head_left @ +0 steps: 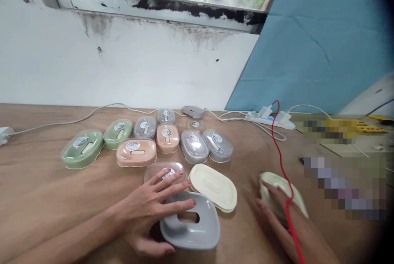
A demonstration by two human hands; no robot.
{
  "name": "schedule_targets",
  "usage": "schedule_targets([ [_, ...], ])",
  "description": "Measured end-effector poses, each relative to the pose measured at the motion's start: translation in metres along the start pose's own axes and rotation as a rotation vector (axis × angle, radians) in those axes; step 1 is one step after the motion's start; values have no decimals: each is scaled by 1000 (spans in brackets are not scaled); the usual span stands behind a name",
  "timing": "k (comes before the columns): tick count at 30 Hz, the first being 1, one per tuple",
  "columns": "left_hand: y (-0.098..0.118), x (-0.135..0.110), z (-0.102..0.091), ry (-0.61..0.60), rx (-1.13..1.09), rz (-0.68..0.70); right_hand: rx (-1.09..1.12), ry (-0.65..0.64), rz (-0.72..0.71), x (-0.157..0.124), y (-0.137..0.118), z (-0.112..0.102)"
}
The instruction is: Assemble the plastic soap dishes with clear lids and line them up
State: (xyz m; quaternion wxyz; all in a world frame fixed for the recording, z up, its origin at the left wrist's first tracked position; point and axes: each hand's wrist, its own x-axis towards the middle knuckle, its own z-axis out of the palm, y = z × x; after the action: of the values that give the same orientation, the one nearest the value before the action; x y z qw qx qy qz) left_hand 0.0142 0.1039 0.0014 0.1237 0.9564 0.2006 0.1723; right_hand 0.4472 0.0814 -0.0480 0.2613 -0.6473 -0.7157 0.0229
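My left hand is open, fingers spread over a glossy grey plastic tray with an oval slot. Its upper fingers lie across a clear lid with a round sticker, just behind the tray. Beside these, a cream oval plastic base lies on the table, close to the tray's upper right. Farther right, my right hand grips a second cream oval base. This hand is slightly blurred and hides part of that base; a red cable passes in front.
Behind stand several lidded oval boxes: green, pink and grey. A loose grey tray rests near the wall. White cables and a power strip run along the back. Yellow items and blurred-out patches are at right.
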Motion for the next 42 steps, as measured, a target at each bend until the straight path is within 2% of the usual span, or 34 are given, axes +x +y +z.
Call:
schedule_targets([
  [3,2,1,-4,10,7,8,100,-153,-255,-3,-52,3],
  [5,4,1,-7,-22,9,22,162,-131,-341,-4,-79,4],
  [8,7,-3,-10,-56,11,19,228,-136,-417,-5,-105,9],
  [15,6,-23,-13,-43,66,-29,225,-154,-530,15,-138,13],
  [21,1,-27,-19,-95,122,-39,149,-167,-549,64,-164,4],
  [25,-3,-26,-10,-32,136,-13,23,-206,-685,99,-185,11],
  [29,-6,-28,5,116,203,33,-73,-160,-716,110,-191,32],
  [31,-8,-30,8,140,223,62,-85,-153,-704,106,-187,43],
  [34,-13,-33,1,138,186,89,-105,-169,-702,95,-178,52],
  [39,-16,-36,-19,190,125,62,16,-321,-773,96,-168,44],
  [42,-15,-41,-23,264,162,96,123,-415,-834,102,-164,37],
])
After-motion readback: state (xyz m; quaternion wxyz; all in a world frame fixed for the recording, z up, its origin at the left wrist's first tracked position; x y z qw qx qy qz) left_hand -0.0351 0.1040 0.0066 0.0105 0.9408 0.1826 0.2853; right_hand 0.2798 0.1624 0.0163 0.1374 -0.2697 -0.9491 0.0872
